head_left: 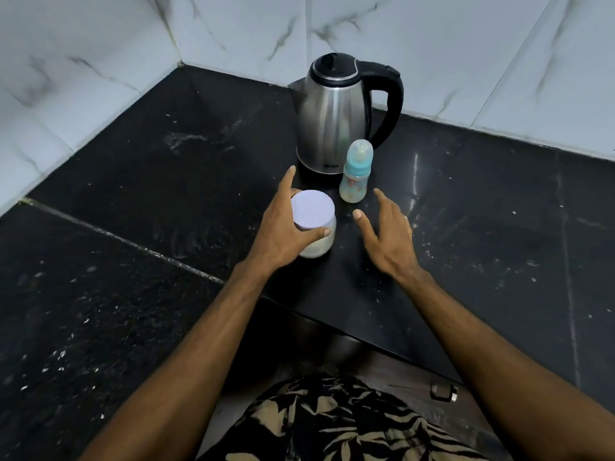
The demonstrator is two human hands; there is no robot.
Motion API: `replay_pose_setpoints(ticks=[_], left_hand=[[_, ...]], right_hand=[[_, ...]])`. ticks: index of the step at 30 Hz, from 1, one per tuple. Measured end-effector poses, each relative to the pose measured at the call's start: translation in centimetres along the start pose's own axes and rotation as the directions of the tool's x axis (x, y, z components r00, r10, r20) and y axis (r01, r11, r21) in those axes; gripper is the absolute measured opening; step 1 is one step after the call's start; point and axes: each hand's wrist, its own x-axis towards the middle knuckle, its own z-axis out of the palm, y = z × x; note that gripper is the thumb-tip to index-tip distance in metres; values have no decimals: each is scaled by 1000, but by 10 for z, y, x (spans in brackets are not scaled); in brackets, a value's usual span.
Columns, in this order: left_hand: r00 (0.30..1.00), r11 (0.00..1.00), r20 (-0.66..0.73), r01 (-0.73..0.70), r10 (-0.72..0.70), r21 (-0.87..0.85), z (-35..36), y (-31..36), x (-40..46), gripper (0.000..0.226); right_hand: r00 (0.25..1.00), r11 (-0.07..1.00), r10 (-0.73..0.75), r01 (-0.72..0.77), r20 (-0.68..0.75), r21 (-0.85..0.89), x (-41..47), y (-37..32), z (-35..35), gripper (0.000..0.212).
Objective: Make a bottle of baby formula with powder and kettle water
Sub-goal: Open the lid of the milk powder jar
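Observation:
A small jar of white powder (pixel 316 244) with a pale lilac lid (pixel 312 209) stands on the black counter (pixel 166 161). My left hand (pixel 283 224) grips it from the left, thumb across its front and index finger reaching behind. A baby bottle (pixel 356 173) with a blue collar and clear teat cap stands upright just behind and to the right. My right hand (pixel 386 232) hovers beside the jar with fingers spread, holding nothing. Behind both stands a steel kettle (pixel 336 118) with a black lid and handle.
Marble-tiled walls meet in a corner behind the kettle. The counter's front edge runs diagonally below my arms, with a dark cabinet and a small metal fitting (pixel 444 392) beneath. White specks dot the counter.

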Motion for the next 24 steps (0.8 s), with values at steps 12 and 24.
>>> replay_pose_setpoints(ticks=[12,24], left_hand=[[991,1000,132,-18,20,-20,-11,-5,-10,117],[989,960,44,144,-138,-240,15,-14,-28,127]], right_hand=[[998,992,-54,50,27,117,-6,-25,5,66],[960,963,-252,261,120,-64,-1,-71,-5,68]])
